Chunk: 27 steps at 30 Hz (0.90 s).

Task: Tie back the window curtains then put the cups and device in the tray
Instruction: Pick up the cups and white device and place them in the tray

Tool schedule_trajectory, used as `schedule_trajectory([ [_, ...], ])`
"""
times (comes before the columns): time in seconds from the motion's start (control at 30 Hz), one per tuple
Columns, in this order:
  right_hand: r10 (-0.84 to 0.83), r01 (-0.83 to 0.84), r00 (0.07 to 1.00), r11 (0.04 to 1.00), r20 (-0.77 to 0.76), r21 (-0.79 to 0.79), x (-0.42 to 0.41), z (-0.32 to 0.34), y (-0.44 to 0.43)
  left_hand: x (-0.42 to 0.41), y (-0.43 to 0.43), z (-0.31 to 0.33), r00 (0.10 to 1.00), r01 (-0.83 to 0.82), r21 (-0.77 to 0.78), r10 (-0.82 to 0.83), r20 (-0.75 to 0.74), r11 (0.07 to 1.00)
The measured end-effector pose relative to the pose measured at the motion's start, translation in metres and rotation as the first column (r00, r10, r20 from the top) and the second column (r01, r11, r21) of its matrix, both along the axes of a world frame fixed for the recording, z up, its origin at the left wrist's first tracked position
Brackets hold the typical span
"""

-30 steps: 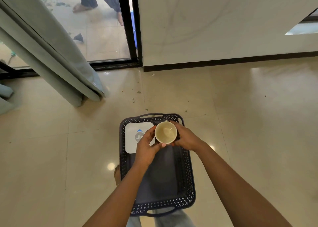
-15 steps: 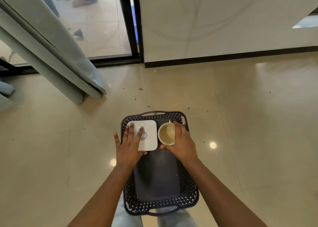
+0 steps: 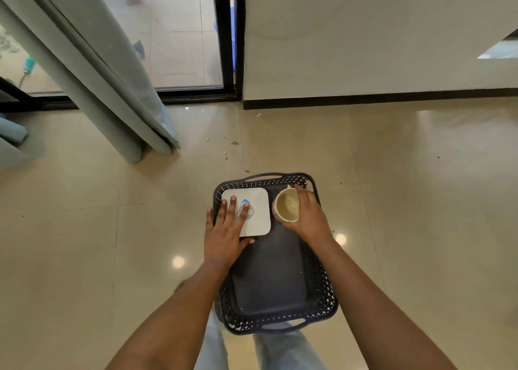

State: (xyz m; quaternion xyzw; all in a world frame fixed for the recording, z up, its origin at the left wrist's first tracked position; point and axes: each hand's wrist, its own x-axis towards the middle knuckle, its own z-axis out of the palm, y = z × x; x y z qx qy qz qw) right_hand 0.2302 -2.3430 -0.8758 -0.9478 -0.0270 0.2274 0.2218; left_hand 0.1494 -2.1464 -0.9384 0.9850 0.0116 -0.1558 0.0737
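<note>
1. A flat white device (image 3: 259,218) and a round cream cup (image 3: 286,208) are set in a perforated dark tray (image 3: 319,294).
2. The device is touched by the flat, straight-fingered left hand (image 3: 224,238).
3. The cup is gripped by the right hand (image 3: 309,221).

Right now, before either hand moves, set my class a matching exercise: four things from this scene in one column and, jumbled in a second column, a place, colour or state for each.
Column A
1. device
2. cup
3. tray
4. curtain

Column B
a. gripped by the right hand
b. grey-green, beside the glass door
c. under the flat fingers of the left hand
d. dark, with lattice walls

Pairs: 1-c, 2-a, 3-d, 4-b
</note>
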Motion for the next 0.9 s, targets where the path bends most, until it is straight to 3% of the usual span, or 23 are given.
schedule_trajectory([
  [0.1,0.004,-0.010,0.998,0.994,-0.063,-0.108,-0.003,0.015,0.009,0.008,-0.001,0.020,0.990,0.046,-0.032,-0.049,-0.129,0.998],
  [0.2,-0.064,0.070,0.997,0.984,0.040,-0.162,-0.016,0.044,0.033,0.010,0.012,0.058,0.995,-0.004,-0.144,-0.011,-0.103,0.990],
  [0.27,-0.120,0.133,0.988,0.982,0.101,-0.134,-0.032,0.069,0.063,0.000,0.037,0.091,0.993,-0.108,-0.291,0.092,-0.069,0.951],
  [0.33,-0.093,0.106,0.989,0.988,0.119,-0.109,-0.056,0.091,0.108,-0.024,0.075,0.124,0.957,-0.277,-0.451,0.283,-0.056,0.849],
  [0.43,-0.038,0.041,0.991,0.999,0.130,-0.019,-0.102,0.120,0.203,-0.079,0.166,0.163,0.824,-0.497,-0.632,0.553,-0.126,0.595],
  [0.6,0.237,-0.229,0.970,0.966,-0.057,0.118,-0.174,0.158,0.421,-0.187,0.359,0.215,0.614,-0.645,-0.682,0.765,-0.194,0.345],
  [0.73,0.523,-0.517,0.852,0.839,0.007,0.171,-0.200,0.186,0.587,-0.238,0.495,0.243,0.385,-0.676,-0.723,0.905,-0.183,0.141],
  [0.9,0.733,-0.726,0.680,0.671,0.013,0.151,-0.211,0.194,0.753,-0.279,0.637,0.237,0.076,-0.625,-0.770,0.972,-0.223,-0.127],
])
